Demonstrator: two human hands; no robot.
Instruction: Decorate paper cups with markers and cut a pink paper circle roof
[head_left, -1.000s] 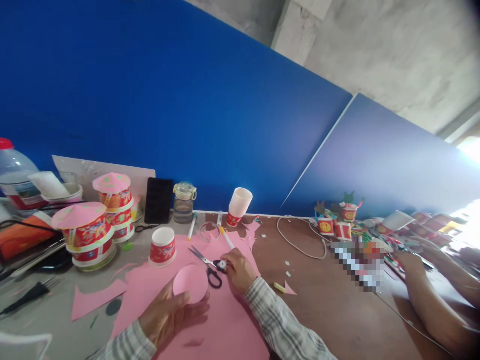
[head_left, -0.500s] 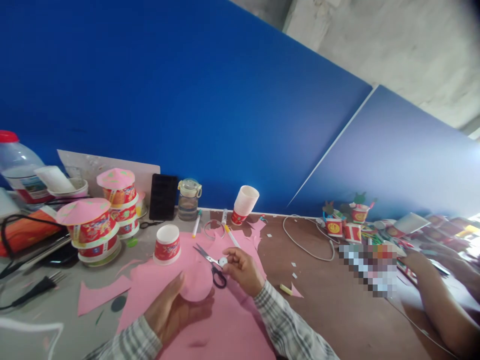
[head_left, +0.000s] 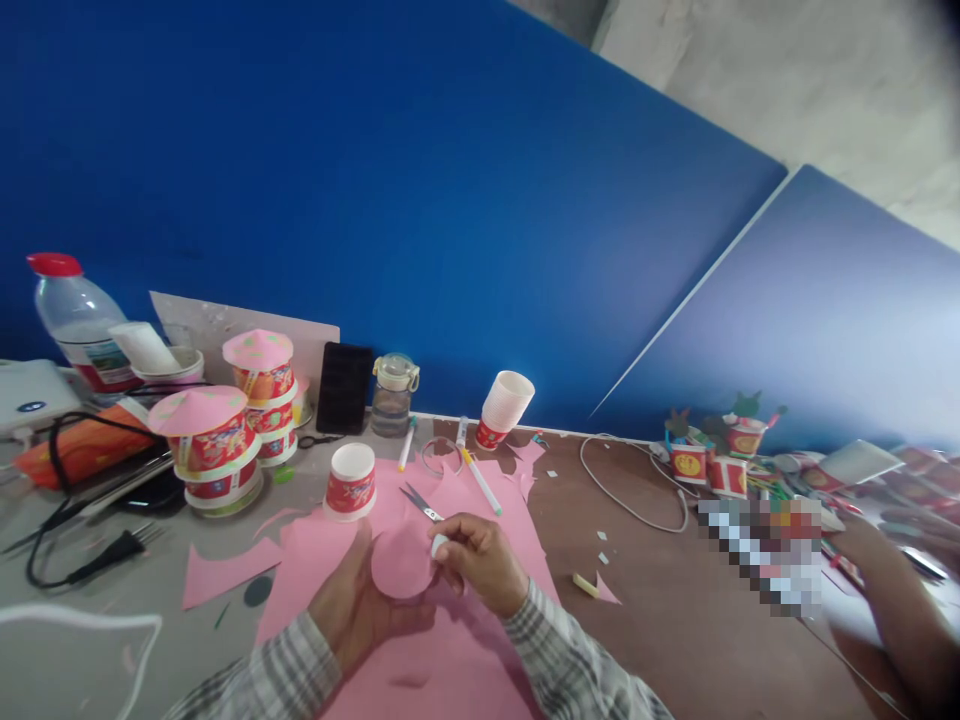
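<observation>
My left hand (head_left: pixel 346 600) holds a pink paper circle (head_left: pixel 399 565) by its left side, with fingers underneath. Pinched in my right hand (head_left: pixel 484 558) is a small white piece (head_left: pixel 439 545), close to the circle's right edge; whether it touches the paper I cannot tell. A large pink paper sheet (head_left: pixel 465 660) lies under both hands. On it, scissors (head_left: pixel 420 502) point up and left, their handles hidden behind my right hand. Just beyond my left hand stands a red and white paper cup (head_left: pixel 351 483).
At left stand stacked paper-cup towers with pink cone tops (head_left: pixel 199 410), a power plug (head_left: pixel 112 555) and a bottle (head_left: pixel 79 320). Behind are a glass jar (head_left: pixel 393 395), markers (head_left: pixel 481 482) and stacked cups (head_left: pixel 508 405). Another person's arm (head_left: pixel 892 590) reaches in at right.
My right hand has brought the white piece left and down to the pink circle's edge. The scissors' handles are now covered. The camera view has swung slightly left.
</observation>
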